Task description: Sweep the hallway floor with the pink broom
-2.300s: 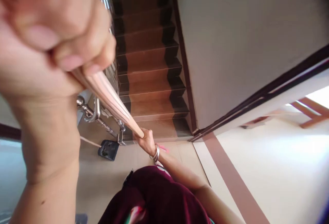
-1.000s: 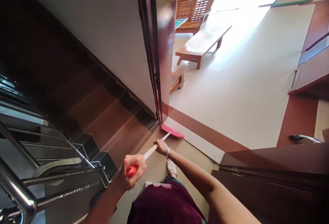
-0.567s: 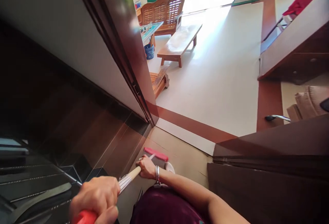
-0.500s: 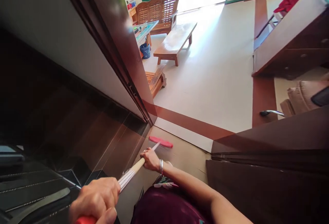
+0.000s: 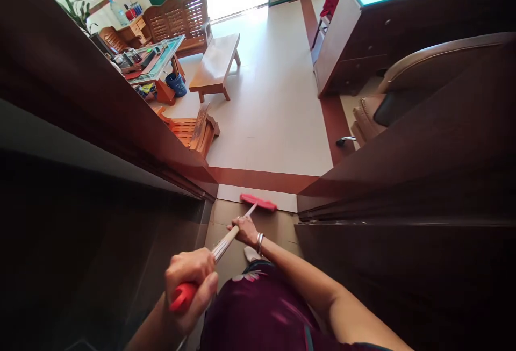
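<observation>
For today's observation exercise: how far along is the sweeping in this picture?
Done: cannot tell, no dust pile shows. In hand: left hand grips the broom's red handle end, right hand the shaft, pink broom head at the doorway threshold. Left: the cream floor beyond.

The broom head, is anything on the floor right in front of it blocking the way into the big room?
Nothing visible. The broom head sits at the doorway, and the pale floor just beyond is bare; the folded wooden chair lies off to the left.

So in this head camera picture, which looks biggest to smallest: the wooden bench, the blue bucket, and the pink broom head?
As they appear:
1. wooden bench
2. pink broom head
3. blue bucket
The bench and bucket stand farther off, so true sizes stay unsure.
</observation>
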Demonstrator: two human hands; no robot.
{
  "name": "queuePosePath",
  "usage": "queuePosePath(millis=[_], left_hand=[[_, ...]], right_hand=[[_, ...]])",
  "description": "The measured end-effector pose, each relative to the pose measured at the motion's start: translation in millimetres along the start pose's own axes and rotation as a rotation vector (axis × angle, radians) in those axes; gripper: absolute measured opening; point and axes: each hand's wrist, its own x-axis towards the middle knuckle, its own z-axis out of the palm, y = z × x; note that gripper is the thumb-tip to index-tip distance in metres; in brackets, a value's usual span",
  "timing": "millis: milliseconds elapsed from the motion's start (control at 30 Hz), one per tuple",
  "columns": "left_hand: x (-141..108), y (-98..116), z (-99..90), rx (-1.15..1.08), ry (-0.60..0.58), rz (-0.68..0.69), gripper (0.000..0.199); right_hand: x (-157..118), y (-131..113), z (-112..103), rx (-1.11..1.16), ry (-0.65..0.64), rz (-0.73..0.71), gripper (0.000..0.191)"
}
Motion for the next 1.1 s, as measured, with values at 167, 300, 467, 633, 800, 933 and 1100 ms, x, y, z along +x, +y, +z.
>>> queuePosePath(millis=[167,300,467,633,800,933,1100], left_hand=[[44,40,-5.5,-0.208,-0.117,0.029,0.035],[63,34,8.8,-0.258,-0.157,0.118,0.04],[86,14,25.4,-0.288,-0.229,0.435,0.038],[120,-66,45.0,-0.168,-0.165,0.386,0.033],[169,-202,66.5,-0.118,-0.202,0.3,0.03],[217,-235,58.2,-0.059,-0.196,0.24,0.037],[291,-136,4.1,0.006,-0.317,0.159,0.035]], right_hand=[[-50,-25,17,0.019,-0.146,-0.244,0.014],[-47,-6,7,0.023,-0.002,-0.261,0.013],[-11,46,-42,0.089,0.348,-0.064,0.023],[48,119,-113,0.126,0.461,0.208,0.015],[114,181,-172,0.092,0.363,0.42,0.013],[151,186,-201,0.1,0.307,0.445,0.013],[168,125,-201,0.057,0.302,0.169,0.021]])
